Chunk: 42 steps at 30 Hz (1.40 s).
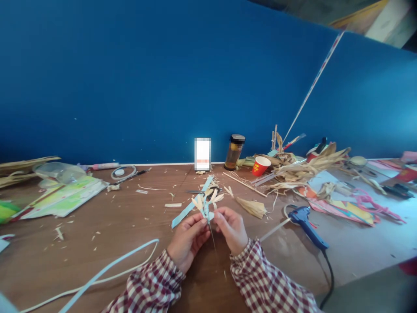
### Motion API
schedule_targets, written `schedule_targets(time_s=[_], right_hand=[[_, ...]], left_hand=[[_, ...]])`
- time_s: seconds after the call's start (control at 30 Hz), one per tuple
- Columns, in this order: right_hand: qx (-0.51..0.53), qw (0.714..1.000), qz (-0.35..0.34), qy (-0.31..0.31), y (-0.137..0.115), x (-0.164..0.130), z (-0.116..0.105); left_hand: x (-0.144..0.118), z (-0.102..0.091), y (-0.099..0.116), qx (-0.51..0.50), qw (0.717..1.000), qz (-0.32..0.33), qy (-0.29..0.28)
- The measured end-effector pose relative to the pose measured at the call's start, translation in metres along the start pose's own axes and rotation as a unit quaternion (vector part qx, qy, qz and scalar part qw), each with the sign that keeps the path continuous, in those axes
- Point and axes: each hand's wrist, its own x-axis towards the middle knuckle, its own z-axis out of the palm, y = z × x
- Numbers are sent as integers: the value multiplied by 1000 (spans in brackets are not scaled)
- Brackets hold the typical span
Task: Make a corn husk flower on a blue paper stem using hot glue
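Both my hands meet at the table's middle on a small craft flower (206,202) made of pale corn-husk petals on a thin wire stem. My left hand (188,240) pinches the stem from the left. My right hand (232,229) pinches it from the right, just below the petals. A light-blue paper tape strip (190,207) runs diagonally behind the flower, and some of it is wrapped at the stem. The wire's lower end hangs down between my hands. Both sleeves are red-and-white check.
A blue glue gun (306,222) lies to the right, its cord trailing off the table. Dried husks (304,169), a red paper cup (260,165) and a dark jar (235,151) stand at the back. White cord and blue strip (107,269) curve at the left. Papers (65,198) lie far left.
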Motion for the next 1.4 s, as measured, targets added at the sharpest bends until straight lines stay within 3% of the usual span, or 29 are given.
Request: schedule_targets(time_s=[0.13,0.47,0.63,0.77,1.17,1.4], right_hand=[[-34,999,13,-15,0,1,1],[-53,997,10,-48,-5,-2,5],[-27,994,73,-82,1,2,1],[-21,991,82,-102,5,3,0],[13,989,125,-75,4,-2,6],[21,990,126,-61,3,-4,7]], left_hand=[[1,0,-1,2,1000,-15,-16],[5,-5,-2,22,999,-34,7],[6,-5,-2,16,999,-27,11],[7,-6,-1,31,999,-23,19],[8,-6,-4,137,989,34,53],[7,-6,-4,145,988,36,42]])
